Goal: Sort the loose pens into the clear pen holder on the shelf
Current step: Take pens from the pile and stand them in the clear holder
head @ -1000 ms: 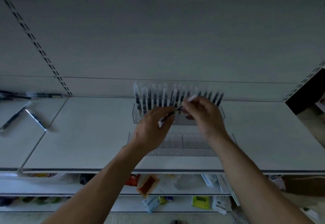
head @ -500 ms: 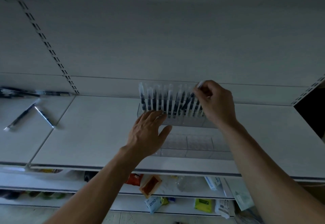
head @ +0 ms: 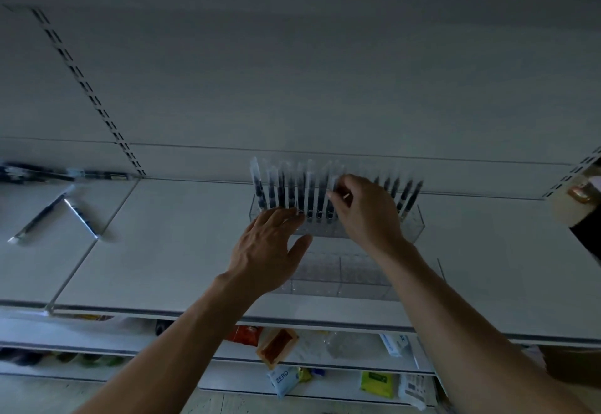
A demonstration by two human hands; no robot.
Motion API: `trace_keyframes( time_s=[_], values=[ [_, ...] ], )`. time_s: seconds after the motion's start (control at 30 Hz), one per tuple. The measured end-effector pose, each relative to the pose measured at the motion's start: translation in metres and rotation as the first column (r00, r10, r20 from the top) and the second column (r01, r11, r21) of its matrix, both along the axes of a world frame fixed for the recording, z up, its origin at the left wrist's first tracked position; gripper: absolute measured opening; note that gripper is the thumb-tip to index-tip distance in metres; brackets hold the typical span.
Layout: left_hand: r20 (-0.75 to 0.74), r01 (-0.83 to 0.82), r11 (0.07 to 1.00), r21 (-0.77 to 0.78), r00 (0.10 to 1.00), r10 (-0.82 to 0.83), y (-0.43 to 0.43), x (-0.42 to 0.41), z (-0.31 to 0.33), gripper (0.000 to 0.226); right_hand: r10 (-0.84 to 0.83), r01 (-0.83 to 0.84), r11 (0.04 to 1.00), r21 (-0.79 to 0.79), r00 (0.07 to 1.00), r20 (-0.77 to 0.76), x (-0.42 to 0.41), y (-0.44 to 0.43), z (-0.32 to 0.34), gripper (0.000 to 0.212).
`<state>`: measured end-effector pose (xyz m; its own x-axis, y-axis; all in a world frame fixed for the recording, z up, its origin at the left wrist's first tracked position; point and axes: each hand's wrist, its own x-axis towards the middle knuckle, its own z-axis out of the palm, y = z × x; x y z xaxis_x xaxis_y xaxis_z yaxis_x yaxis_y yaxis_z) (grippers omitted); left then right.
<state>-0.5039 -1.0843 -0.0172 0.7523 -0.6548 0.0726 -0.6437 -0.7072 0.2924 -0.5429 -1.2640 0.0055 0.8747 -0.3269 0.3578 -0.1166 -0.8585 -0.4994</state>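
In the head view we look at a pale shelf (head: 182, 244) with the clear pen holder (head: 414, 223) standing near its back edge, a little right of the middle. A row of dark pens (head: 281, 191) with clear caps stands upright in the holder's rear tier, and the ones at the right end lean to the right. The holder's lower front tier (head: 351, 278) sits nearer the shelf edge, partly behind our forearms.

Our left hand (head: 270, 247) is flat and wide, with the fingers straight and nothing in it. Its fingertips touch the front wall of the rear tier, just below the pens. Our right hand (head: 366, 215) reaches over the middle of the row with its fingers curled, and thumb and forefinger pinch the top of one pen (head: 332, 186) standing among the others. The view is blurred here, so we cannot tell how deep that pen sits.

Well to the left, on the next shelf panel, two loose pens (head: 42, 215) lie flat and meet in a V. More pens at the back (head: 48, 174) lie along the wall there. A slotted upright (head: 87, 88) runs up the back panel. Below the shelf, lower shelves carry packets, among them one marked ZERO (head: 282, 378) and a green packet (head: 377, 384).
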Motion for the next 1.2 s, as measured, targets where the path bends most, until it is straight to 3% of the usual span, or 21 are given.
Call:
trace_keyframes(
  time_s=[0.3,0.43,0.6,0.77,0.87,0.97,1.1,1.2],
  values=[
    [-0.021,0.016,1.000,0.010,1.000,-0.016,0.003,-0.004,0.002,0.062,0.018,-0.027,0.994,0.104,0.997,0.080,0.002,-0.002,-0.009,0.021],
    [-0.018,-0.014,0.997,-0.075,1.000,0.012,0.017,-0.009,0.005,0.062,0.025,-0.033,0.991,0.130,0.997,0.069,0.000,0.000,-0.020,0.024],
    [0.022,-0.131,0.981,-0.146,0.991,0.135,0.073,-0.020,0.007,0.060,-0.077,0.053,0.987,0.153,0.985,0.151,-0.017,0.014,-0.029,0.031],
    [0.017,-0.228,0.959,-0.169,0.972,0.234,0.160,-0.018,0.014,0.066,-0.159,0.147,0.987,0.068,0.958,0.239,-0.023,0.060,-0.010,0.020],
    [-0.035,-0.299,0.950,-0.095,0.954,0.297,0.227,-0.015,0.011,0.081,-0.084,0.077,0.995,0.056,0.986,0.145,-0.005,0.128,-0.003,0.017],
    [-0.053,-0.371,0.929,-0.017,0.928,0.369,0.302,-0.014,0.007,0.090,0.103,-0.102,0.988,0.114,0.995,-0.004,0.022,0.211,-0.005,0.030],
    [-0.094,-0.472,0.881,-0.014,0.878,0.469,0.389,-0.011,0.004,0.080,0.321,-0.290,0.943,0.164,0.923,-0.212,0.050,0.307,-0.009,0.050],
    [-0.098,-0.522,0.852,-0.026,0.850,0.517,0.430,-0.003,-0.002,0.069,0.393,-0.361,0.918,0.160,0.876,-0.278,0.076,0.359,-0.015,0.055]
  ],
)
